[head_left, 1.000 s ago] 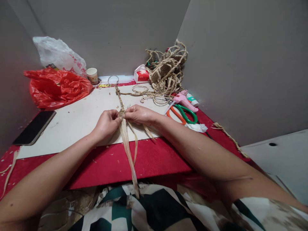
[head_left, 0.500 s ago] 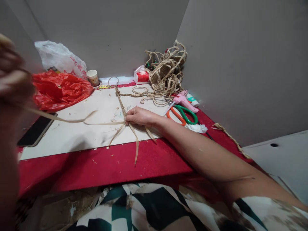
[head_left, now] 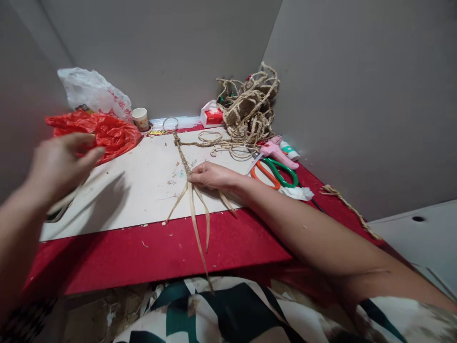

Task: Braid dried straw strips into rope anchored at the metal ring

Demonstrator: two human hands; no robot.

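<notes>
right hand (head_left: 210, 176): clamped on braid (head_left: 183, 157) at near end | left hand (head_left: 59, 166): raised, blurred, thumb and fingers parted | loose strips (head_left: 193, 205) are splayed below | braid is laid on white board (head_left: 143, 181), red counter (head_left: 143, 257) | judged light, pliable, strips tear-prone; best pinched where strips meet

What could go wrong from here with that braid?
Only the right hand pinches the braid; if that pinch slips, the plaiting could loosen. The longest strand runs past the table's front edge toward the patterned clothing and might snag. The shorter strands fan out loose, so they may tangle.
</notes>
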